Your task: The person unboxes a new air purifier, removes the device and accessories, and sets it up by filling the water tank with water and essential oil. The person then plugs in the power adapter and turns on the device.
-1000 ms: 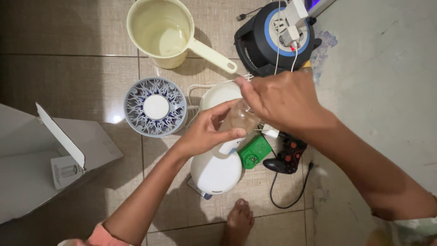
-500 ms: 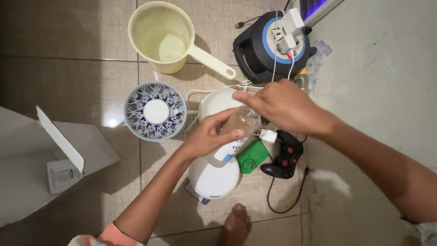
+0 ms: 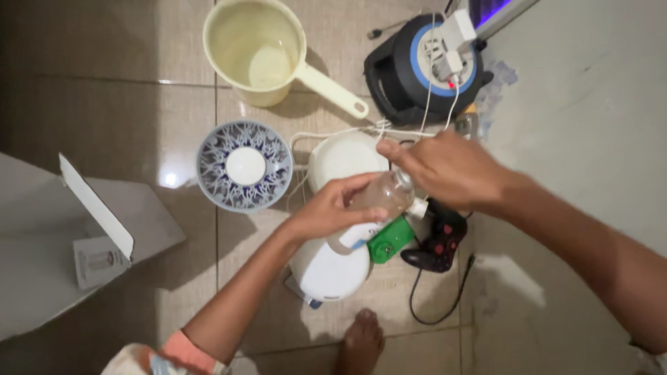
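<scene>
Left hand (image 3: 326,212) is wrapped round a small clear bottle (image 3: 375,208), held over the white appliance (image 3: 333,267) on the floor. Right hand (image 3: 445,170) pinches at its neck. Looks light, thin and slick, so gripping mid-body seems safest.

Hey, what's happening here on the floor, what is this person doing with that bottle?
A person holds a small clear bottle in the left hand, tilted above a white rounded appliance on the tiled floor. The right hand is at the bottle's top end; whether it grips a cap cannot be told. Around them lie a cream water dipper, a patterned round grille, a cable reel with plugs in it, a green gadget and a black game controller. An open white box sits to the left.
</scene>
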